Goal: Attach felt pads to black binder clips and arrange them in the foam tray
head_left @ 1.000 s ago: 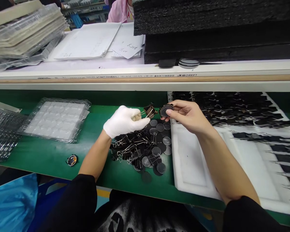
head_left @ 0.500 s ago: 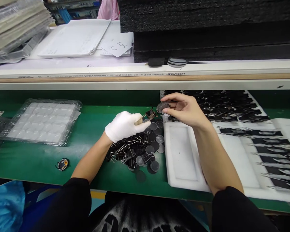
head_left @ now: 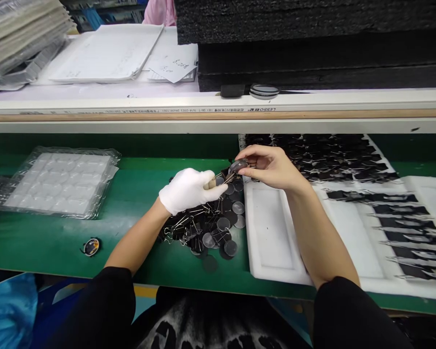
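Note:
My left hand (head_left: 192, 190), in a white glove, is closed on the wire handles of a black binder clip (head_left: 225, 172), whose jaws point toward my right hand. My bare right hand (head_left: 272, 167) pinches round discs (head_left: 239, 166) between thumb and fingers, right at the clip. Whether the clip's jaws are around the discs I cannot tell. Below both hands lies a pile of black binder clips (head_left: 194, 228) with silvery wire handles, mixed with loose dark and clear round discs (head_left: 223, 224).
White foam trays (head_left: 276, 271) stand at the right, with rows of clipped black pieces (head_left: 410, 223). A clear plastic blister tray (head_left: 58, 182) and a small round item (head_left: 92, 246) lie at the left. A white-edged shelf (head_left: 131, 127) crosses above, bearing papers (head_left: 105, 53) and black foam (head_left: 312, 63).
My right hand has moved slightly left and down, bringing the discs to the clip in my left hand. The left hand has hardly moved.

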{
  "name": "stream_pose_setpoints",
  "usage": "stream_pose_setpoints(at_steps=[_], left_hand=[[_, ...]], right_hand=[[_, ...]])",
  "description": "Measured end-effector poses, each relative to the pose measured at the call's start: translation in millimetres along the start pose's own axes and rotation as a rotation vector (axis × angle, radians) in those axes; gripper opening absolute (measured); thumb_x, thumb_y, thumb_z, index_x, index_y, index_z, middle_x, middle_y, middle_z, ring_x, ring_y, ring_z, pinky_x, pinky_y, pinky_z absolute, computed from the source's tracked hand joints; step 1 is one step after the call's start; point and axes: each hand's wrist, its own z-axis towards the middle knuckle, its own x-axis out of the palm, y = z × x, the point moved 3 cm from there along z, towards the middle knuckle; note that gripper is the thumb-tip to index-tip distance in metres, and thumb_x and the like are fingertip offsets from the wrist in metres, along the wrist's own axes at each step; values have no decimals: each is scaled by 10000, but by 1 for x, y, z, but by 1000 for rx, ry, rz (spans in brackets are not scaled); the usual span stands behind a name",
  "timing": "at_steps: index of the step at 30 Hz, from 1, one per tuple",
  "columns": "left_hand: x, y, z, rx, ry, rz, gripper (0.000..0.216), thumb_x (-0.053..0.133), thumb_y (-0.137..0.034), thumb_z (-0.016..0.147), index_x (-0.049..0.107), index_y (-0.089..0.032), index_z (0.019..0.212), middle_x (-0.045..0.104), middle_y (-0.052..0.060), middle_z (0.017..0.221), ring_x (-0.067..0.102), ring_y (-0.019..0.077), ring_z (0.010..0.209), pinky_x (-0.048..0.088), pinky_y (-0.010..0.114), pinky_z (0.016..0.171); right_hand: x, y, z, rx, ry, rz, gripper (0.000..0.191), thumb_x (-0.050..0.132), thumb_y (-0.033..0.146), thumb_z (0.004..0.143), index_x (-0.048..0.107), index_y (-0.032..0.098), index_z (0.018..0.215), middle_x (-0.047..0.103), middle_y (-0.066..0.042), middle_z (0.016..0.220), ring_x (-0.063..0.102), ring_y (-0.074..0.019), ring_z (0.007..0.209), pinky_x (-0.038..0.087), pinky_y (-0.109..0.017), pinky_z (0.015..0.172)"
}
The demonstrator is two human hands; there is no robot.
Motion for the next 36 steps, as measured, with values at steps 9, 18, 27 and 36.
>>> stream_pose_setpoints(at_steps=[9, 18, 27, 36], left_hand=[[-24, 2, 1, -295, -202, -209, 375, 594, -546, 907, 622, -195, 776, 616, -34, 615, 516, 103, 569, 404, 247, 583], [-33, 5, -2, -340, -14, -530, 407, 525, -554, 957, 559, -203, 754, 566, -42, 571, 523, 107, 517, 411, 250, 522], [-14, -11, -1, -328, 91, -513, 453, 449, -577, 989, 556, -202, 760, 630, -20, 647, 575, 124, 569, 435, 271, 578], [-2, 3, -9, 131, 474, 254, 305, 681, -513, 881, 701, -210, 890, 672, 64, 940, 633, 235, 868, 398, 341, 761]], right_hand=[[16, -1, -3, 234, 78, 89, 532, 900, 432, 724, 625, 232, 1134, 710, -53, 1029, 741, -195, 871, 643, -335, 766], [41, 4, 0, 296, 8, 375, 438, 920, 412, 680, 688, 181, 971, 716, -14, 819, 685, -149, 735, 582, -292, 671], [56, 1, 0, 248, -186, 650, 510, 922, 521, 653, 643, 253, 985, 720, 0, 943, 687, -158, 860, 600, -329, 795], [42, 8, 1, 263, -245, 596, 350, 823, 442, 753, 624, 258, 973, 667, 27, 927, 712, -144, 768, 600, -290, 690]])
